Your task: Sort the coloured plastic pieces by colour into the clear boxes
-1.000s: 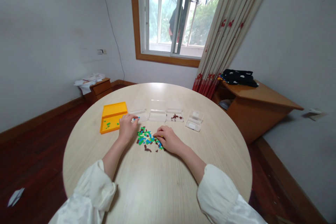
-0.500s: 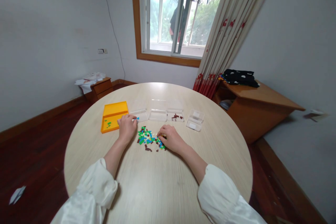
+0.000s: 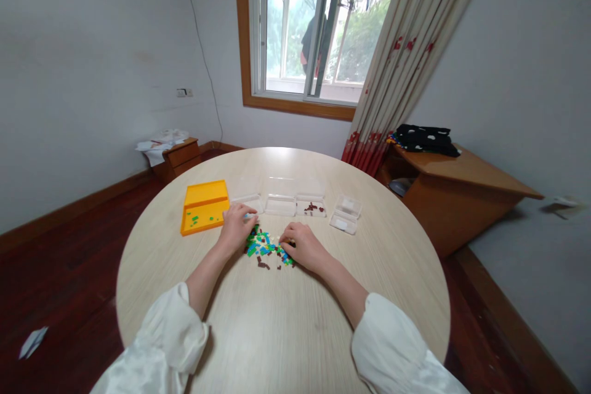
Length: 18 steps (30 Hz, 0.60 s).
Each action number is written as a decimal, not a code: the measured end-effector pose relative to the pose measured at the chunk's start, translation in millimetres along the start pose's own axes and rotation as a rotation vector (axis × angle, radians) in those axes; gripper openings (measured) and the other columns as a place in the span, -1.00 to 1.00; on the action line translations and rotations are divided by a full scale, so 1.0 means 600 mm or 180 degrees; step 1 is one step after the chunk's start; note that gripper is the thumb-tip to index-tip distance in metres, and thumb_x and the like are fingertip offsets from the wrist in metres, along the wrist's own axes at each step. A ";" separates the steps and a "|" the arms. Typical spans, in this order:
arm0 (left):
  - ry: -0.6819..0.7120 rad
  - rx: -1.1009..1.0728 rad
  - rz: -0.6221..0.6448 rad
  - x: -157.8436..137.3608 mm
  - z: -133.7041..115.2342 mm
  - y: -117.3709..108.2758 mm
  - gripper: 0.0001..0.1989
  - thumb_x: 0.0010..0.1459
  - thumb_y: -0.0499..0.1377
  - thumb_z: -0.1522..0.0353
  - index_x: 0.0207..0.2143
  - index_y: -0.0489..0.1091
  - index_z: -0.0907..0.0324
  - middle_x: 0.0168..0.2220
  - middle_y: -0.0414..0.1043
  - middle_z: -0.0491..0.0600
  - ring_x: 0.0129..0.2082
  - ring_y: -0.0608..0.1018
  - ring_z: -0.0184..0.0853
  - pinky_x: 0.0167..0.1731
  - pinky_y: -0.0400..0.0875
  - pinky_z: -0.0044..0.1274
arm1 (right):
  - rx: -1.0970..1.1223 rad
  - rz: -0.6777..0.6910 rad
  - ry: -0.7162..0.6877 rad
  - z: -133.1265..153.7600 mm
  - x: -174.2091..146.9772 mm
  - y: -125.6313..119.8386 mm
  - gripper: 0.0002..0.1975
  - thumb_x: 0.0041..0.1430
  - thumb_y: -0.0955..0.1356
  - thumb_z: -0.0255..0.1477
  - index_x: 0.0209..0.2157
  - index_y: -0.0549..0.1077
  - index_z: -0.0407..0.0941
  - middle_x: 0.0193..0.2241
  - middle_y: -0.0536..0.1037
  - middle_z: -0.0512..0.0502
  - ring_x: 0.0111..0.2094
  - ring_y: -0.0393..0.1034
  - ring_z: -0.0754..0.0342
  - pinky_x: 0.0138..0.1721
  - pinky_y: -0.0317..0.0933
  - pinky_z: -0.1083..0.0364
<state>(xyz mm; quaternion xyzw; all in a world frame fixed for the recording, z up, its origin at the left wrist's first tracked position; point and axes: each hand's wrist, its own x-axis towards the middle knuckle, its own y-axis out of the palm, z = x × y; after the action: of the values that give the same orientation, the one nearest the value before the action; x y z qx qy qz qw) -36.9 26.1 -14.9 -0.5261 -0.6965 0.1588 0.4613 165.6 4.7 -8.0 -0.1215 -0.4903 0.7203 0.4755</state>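
Note:
A pile of small toy building bricks (image 3: 263, 245), green, blue, brown and pale, lies mid-table. Over its far left edge is my left hand (image 3: 236, 226), thumb and fingers apart, with a bit of blue showing in the gap. Just behind it stands a clear plastic box (image 3: 255, 202), partly covered by the fingers. My right hand (image 3: 303, 244) rests at the pile's right side, fingers curled and thumb pressed toward them; whatever they hold is hidden. To the left, an open yellow box (image 3: 204, 202) holds several green bricks (image 3: 194, 218).
Another clear box (image 3: 281, 205) stands behind the pile. Beside it, a clear box (image 3: 318, 214) contains brown bricks (image 3: 312, 205). A smaller lidded clear box (image 3: 345, 226) is farther right. All stand on a round wooden table (image 3: 286, 332).
My left hand has moved right, from beside the yellow box and left clear box to the pile's far left edge. My right hand stays at the pile. The view has shifted slightly.

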 end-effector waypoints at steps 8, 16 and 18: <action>0.0880 -0.0509 0.1254 -0.019 -0.043 -0.006 -0.89 0.00 0.17 0.38 -0.51 0.47 0.17 -0.40 0.43 -0.01 -0.29 0.42 -0.29 -0.21 0.26 -0.44 | -0.0134 -0.0054 0.0055 0.001 -0.001 0.000 -0.91 0.07 0.33 -0.60 -0.44 0.48 -0.17 -0.39 0.45 -0.08 -0.28 0.31 0.08 -0.20 0.10 0.08; 0.0944 -0.0343 0.1552 -0.022 -0.045 -0.008 -0.90 -0.03 0.19 0.37 -0.46 0.52 0.11 -0.37 0.44 -0.03 -0.25 0.43 -0.26 -0.14 0.25 -0.38 | -0.0122 -0.0029 0.0069 0.000 0.001 0.001 -0.91 0.06 0.33 -0.60 -0.43 0.47 -0.18 -0.39 0.45 -0.07 -0.28 0.30 0.09 -0.20 0.10 0.10; 0.0936 -0.0353 0.1548 -0.023 -0.044 -0.007 -0.90 -0.04 0.19 0.37 -0.47 0.52 0.11 -0.38 0.45 -0.04 -0.26 0.44 -0.27 -0.15 0.27 -0.39 | -0.0127 -0.0014 0.0063 0.000 0.001 0.001 -0.91 0.06 0.33 -0.60 -0.44 0.47 -0.18 -0.39 0.45 -0.07 -0.28 0.30 0.09 -0.21 0.10 0.10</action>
<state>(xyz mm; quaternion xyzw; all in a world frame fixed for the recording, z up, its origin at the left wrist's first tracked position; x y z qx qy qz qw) -17.6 5.3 -4.4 -0.7195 -0.4832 0.1485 0.4762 165.2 5.3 -8.4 -0.1370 -0.5000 0.7081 0.4794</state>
